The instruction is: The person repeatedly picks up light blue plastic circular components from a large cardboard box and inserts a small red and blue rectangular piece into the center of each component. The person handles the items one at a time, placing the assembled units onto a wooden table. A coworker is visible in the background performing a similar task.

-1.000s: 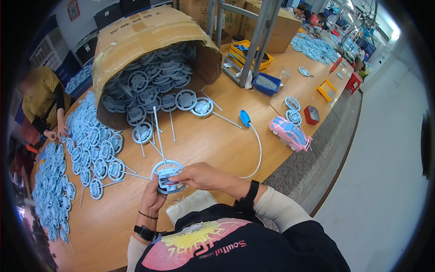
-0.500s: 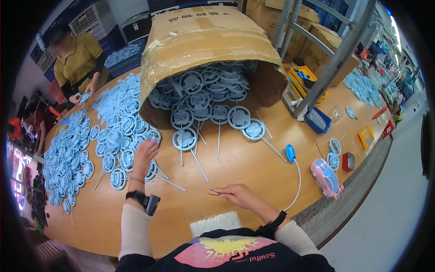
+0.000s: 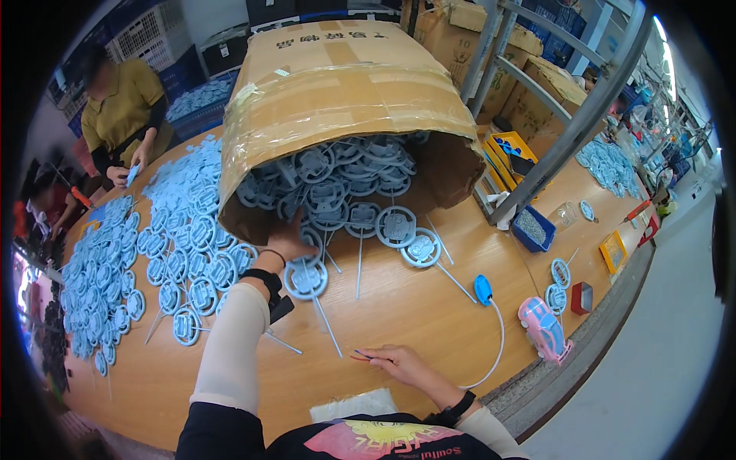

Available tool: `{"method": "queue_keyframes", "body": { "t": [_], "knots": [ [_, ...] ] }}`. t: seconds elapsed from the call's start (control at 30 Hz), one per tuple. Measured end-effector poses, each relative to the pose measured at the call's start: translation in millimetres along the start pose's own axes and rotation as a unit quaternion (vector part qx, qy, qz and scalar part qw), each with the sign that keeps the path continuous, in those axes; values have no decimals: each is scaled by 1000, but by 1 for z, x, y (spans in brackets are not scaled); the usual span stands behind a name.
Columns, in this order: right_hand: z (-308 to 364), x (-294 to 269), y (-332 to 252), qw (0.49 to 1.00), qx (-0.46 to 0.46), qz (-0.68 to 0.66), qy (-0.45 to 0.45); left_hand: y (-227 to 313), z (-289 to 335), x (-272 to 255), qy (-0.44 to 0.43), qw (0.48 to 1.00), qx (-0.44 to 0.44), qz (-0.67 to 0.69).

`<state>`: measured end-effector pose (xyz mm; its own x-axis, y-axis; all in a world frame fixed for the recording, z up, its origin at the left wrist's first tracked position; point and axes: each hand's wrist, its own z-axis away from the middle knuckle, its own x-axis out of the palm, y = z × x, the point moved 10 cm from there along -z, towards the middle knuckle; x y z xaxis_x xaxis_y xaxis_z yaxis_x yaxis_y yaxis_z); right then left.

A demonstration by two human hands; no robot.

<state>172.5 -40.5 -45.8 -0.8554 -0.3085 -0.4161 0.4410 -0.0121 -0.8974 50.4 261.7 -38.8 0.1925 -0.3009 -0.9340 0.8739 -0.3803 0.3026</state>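
My left hand (image 3: pixel 290 242) reaches into the mouth of the cardboard box (image 3: pixel 345 92), among light blue plastic wheel-shaped parts on thin stems. It is blurred and its fingertips are partly hidden among the parts, so I cannot tell whether it grips one. A blue wheel part (image 3: pixel 305 280) lies just below that hand, its stem pointing toward me. Low over the table, my right hand (image 3: pixel 402 363) is closed on a thin red-and-dark tool (image 3: pixel 364 356), whose exact kind is too small to make out.
Blue wheel parts (image 3: pixel 100 276) lie heaped on the left. A blue bulb with a white tube (image 3: pixel 500 337), a pink toy car (image 3: pixel 545 330) and a blue bin (image 3: pixel 533 229) are on the right. A metal frame (image 3: pixel 571 130) stands beside the box. A co-worker (image 3: pixel 123 107) handles a blue piece at far left.
My left hand has moved right and away from me, from above the loose pile to the box mouth. My right hand stays low with the thin tool. The view has shifted slightly.
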Motion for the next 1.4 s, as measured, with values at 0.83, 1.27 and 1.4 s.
{"method": "queue_keyframes", "body": {
  "t": [0.83,1.27,1.4],
  "knots": [
    [51,-26,-101,983,-157,12,91,73,289,77,-141,571,-13,809],
    [62,-21,-109,979,-146,116,77,93,296,49,-49,648,-34,759],
    [62,-21,-109,979,-147,122,65,95,294,54,-64,647,-29,759]
  ]
}}
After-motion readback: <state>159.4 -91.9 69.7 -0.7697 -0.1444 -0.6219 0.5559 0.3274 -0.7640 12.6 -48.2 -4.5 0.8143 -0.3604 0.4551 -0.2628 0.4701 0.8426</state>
